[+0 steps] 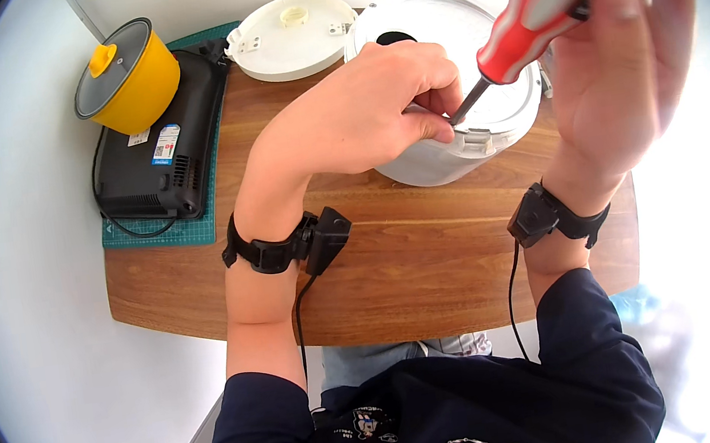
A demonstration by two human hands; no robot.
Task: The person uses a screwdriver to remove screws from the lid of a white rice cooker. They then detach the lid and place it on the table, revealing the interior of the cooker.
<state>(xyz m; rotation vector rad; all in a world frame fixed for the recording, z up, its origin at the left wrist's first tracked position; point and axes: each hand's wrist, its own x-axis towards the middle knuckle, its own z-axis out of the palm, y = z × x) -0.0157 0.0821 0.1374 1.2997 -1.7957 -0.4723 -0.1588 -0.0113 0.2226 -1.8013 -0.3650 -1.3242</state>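
Observation:
A screwdriver [518, 31] with a red and grey handle slants down and left in my right hand [611, 85], its fingers closed around the upper handle. The shaft's tip meets the front rim of a white round appliance body [424, 166], shaped like a rice cooker. My left hand [367, 108] bends over that rim, with thumb and forefinger pinched together right at the tip. Whatever sits between those fingertips is too small and covered to make out. Just right of the pinch, a white latch-like piece [476, 143] shows on the rim.
Behind my left hand lies a detached round white lid [274, 48]. At the left, a yellow pot [142, 88] with a grey lid stands on a black appliance [147, 173] with a cord, over a green cutting mat [199, 228]. All rest on a wooden table [432, 265].

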